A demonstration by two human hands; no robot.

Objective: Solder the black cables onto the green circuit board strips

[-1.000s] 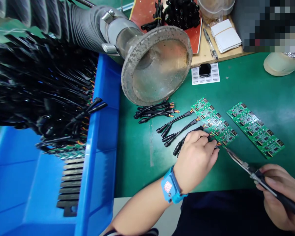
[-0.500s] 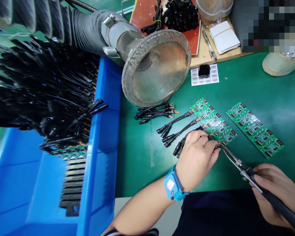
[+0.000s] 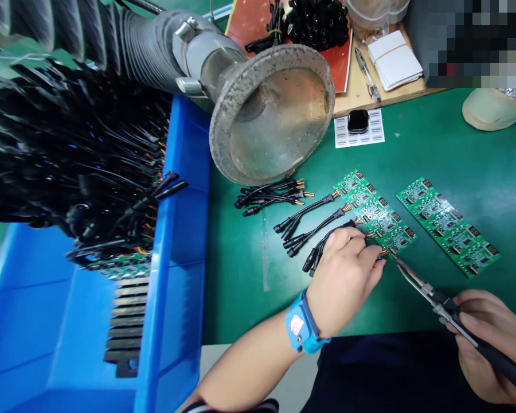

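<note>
My left hand (image 3: 348, 269), a blue band on its wrist, pinches a short black cable (image 3: 382, 256) by its coloured wires at the near end of a green circuit board panel (image 3: 376, 212). Other black cables (image 3: 318, 223) lie with their wire ends at the panel's left edge. Fingers of my right hand (image 3: 492, 338) wrap round the black handle of a soldering iron (image 3: 427, 291) with a thin metal guide along it. Its tip points at the panel's near corner, close to my left fingertips; whether it touches I cannot tell. A second green panel (image 3: 449, 223) lies to the right.
A fume extraction hood (image 3: 223, 129) overhangs the table's far side. At left stands a blue bin (image 3: 183, 229) heaped with cabled boards. Loose cables (image 3: 273, 195) lie below the hood. Farther back are a label sheet (image 3: 341, 140), a pen (image 3: 367, 74) and white cards (image 3: 395, 60).
My right hand and the soldering iron have shifted slightly to the right, the tip a little away from my left fingers. My left hand stays on the cable.
</note>
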